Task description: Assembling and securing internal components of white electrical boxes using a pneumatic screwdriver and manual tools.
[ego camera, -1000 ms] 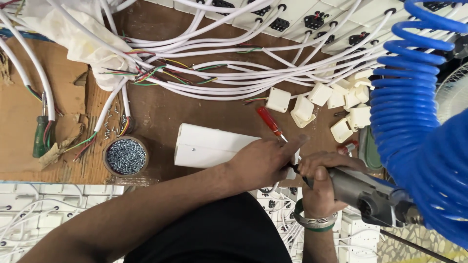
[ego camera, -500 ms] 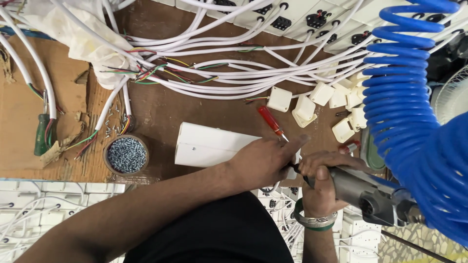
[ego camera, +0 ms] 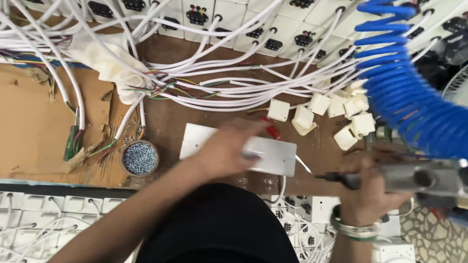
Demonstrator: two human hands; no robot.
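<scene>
My left hand (ego camera: 224,151) lies on a long white rectangular box (ego camera: 273,153) on the brown bench, gripping it from above; the hand is blurred by motion. My right hand (ego camera: 370,187) holds a grey pneumatic screwdriver (ego camera: 414,178) off to the right of the box, its dark tip pointing left toward the box's right end. A blue coiled air hose (ego camera: 409,97) runs up from the tool. A red-handled screwdriver (ego camera: 273,130) lies just behind the box.
A small round bowl of screws (ego camera: 140,157) stands left of the box. Several small white caps (ego camera: 351,114) lie at the right. White cables (ego camera: 204,83) and socket boxes (ego camera: 195,12) cover the back. A green-handled screwdriver (ego camera: 70,143) rests on cardboard at the left.
My left hand has slid the white box and now rests on top of it. My right hand with the tool has pulled away to the right of the box.
</scene>
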